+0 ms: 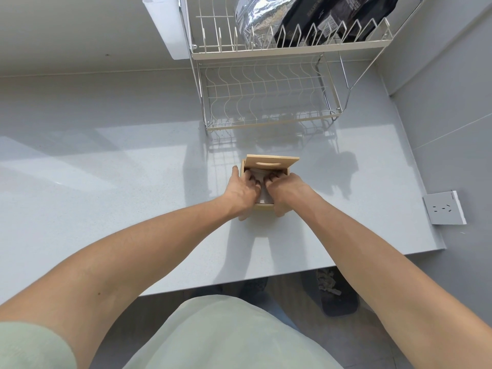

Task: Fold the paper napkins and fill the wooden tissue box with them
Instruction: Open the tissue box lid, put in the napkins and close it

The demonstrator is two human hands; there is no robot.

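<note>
Shirt (226,334): pale green, nearest.
Left hand (243,191): fingers were bent into the wooden tissue box (263,206) onto the napkins (259,172); grip could not be told.
Right hand (283,193): likewise, just beside.
Tabletop (133,182): bore the box, lid (271,162) tilted over its far edge.
Dish rack (266,102): stood beyond.

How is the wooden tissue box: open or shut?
Open. The lid sits askew at the far rim; white napkins show inside the box.

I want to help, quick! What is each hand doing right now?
Left hand: fingers curled onto the napkins in the wooden box; grip cannot be told.
Right hand: fingers curled onto the napkins too; grip cannot be told.
</note>
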